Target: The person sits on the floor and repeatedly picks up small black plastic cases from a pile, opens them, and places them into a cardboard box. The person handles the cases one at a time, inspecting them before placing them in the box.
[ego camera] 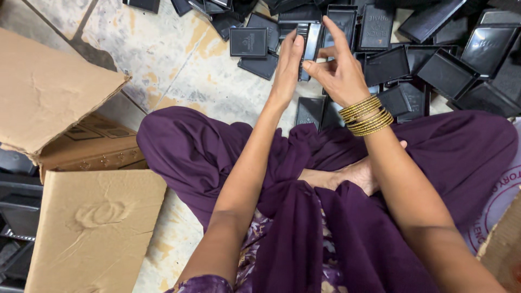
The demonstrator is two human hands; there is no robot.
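Both hands are raised over the tiled floor [163, 59], holding a small black box [310, 46] between them. The left hand [287, 68] lies flat against the box's left side, fingers straight and together. The right hand [339, 70] grips it from the right, thumb against the near edge and index finger stretched up along the far side; gold bangles [369, 115] ring that wrist. The box stands on edge, just above a spread of black lids [380, 65] and trays that covers the floor beyond and right of it. One flat square lid [248, 42] lies just left of the box, apart from the left hand. Nearer than the box, the person's crossed legs in purple cloth [206, 157] fill the middle, with a bare foot [347, 176] tucked between them. Well left of the box sits an open carton [59, 119], its flaps spread wide, with more dark trays [19, 211] stacked at its left edge. Nothing lies between the hands and the pile.
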